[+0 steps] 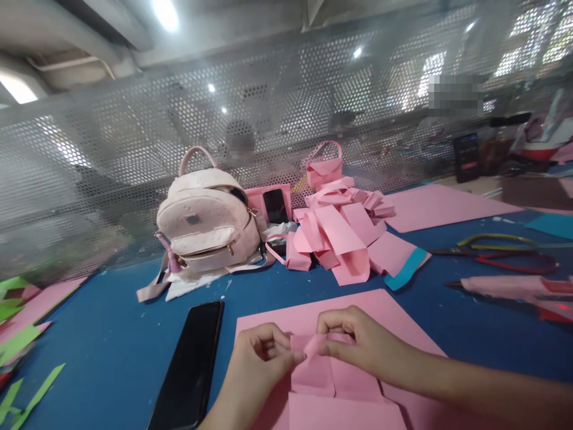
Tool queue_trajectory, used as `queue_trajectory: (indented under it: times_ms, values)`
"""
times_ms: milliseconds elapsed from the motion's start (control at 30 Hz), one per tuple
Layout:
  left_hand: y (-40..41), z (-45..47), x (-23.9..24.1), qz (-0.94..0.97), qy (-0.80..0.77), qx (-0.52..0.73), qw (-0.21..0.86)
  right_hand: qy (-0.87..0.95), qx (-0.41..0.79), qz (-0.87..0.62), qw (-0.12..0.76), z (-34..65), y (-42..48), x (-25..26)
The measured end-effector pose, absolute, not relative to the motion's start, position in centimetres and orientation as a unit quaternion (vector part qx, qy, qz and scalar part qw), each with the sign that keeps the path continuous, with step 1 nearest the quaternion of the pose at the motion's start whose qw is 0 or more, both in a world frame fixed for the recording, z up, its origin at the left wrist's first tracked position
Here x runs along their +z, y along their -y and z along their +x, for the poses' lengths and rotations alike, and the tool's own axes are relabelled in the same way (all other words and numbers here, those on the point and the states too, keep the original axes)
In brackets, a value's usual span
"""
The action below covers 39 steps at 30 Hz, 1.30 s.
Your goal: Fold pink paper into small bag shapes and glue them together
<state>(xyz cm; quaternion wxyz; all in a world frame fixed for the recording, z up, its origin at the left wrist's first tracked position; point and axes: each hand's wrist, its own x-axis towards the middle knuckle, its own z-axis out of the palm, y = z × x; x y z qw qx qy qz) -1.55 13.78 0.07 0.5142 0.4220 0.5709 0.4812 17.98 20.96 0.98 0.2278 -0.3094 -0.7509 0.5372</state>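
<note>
My left hand (258,358) and my right hand (358,341) meet low in the middle of the view. Both pinch the top edge of a folded pink paper piece (320,373). The fingers of each hand are curled and pressed together on the fold. This piece lies on a larger pink paper sheet (389,310) spread on the blue table (111,334). A black phone (190,367) lies face up just left of my left hand.
A pale pink backpack (208,224) stands at the back by a perforated metal screen (111,155). A heap of pink paper strips (342,230) lies beside it. Scissors (496,251) and a glue gun (514,288) lie at right. Green paper scraps (20,340) lie at left.
</note>
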Motion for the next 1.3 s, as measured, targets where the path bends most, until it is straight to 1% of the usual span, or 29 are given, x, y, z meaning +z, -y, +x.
queue_trajectory:
  times_ms: [200,400,600,633,700,800,833,900,1067,1167,1300]
  values:
    - [-13.2,0.0,0.4,0.442,-0.576,0.478,0.495,0.725,0.586,-0.296,0.208,17.9,-20.6,0.1]
    - [-12.4,1.0,0.7,0.455,-0.556,0.526,0.455,0.716,0.586,-0.306,0.225,17.9,-20.1,-0.3]
    - [-12.3,1.0,0.7,0.463,-0.570,0.507,0.451,0.725,0.578,-0.300,0.226,18.0,-19.6,-0.2]
    - [-12.2,0.8,0.6,0.484,-0.576,0.498,0.432,0.724,0.579,-0.297,0.229,18.0,-19.6,-0.2]
    - [-12.1,0.4,0.3,0.568,-0.574,0.478,0.345,0.716,0.592,-0.291,0.229,18.0,-19.6,-0.3]
    - [-12.0,-0.5,-0.1,0.729,-0.491,0.457,0.135,0.698,0.624,-0.285,0.207,18.1,-19.6,-0.1]
    - [-11.9,-0.7,-0.3,0.758,-0.459,0.455,0.086,0.692,0.633,-0.283,0.200,18.1,-19.5,0.0]
    - [-11.9,-1.1,-0.5,0.784,-0.425,0.450,0.043,0.682,0.647,-0.282,0.190,18.2,-19.5,0.3]
    - [-11.9,-1.3,-0.3,0.785,-0.435,0.431,0.091,0.679,0.657,-0.281,0.166,18.6,-19.8,0.9]
    - [-12.0,-1.3,-0.1,0.777,-0.441,0.431,0.129,0.686,0.653,-0.273,0.168,18.7,-20.0,0.6]
    - [-12.2,-1.2,0.0,0.742,-0.448,0.443,0.228,0.681,0.656,-0.276,0.173,18.6,-20.1,0.3]
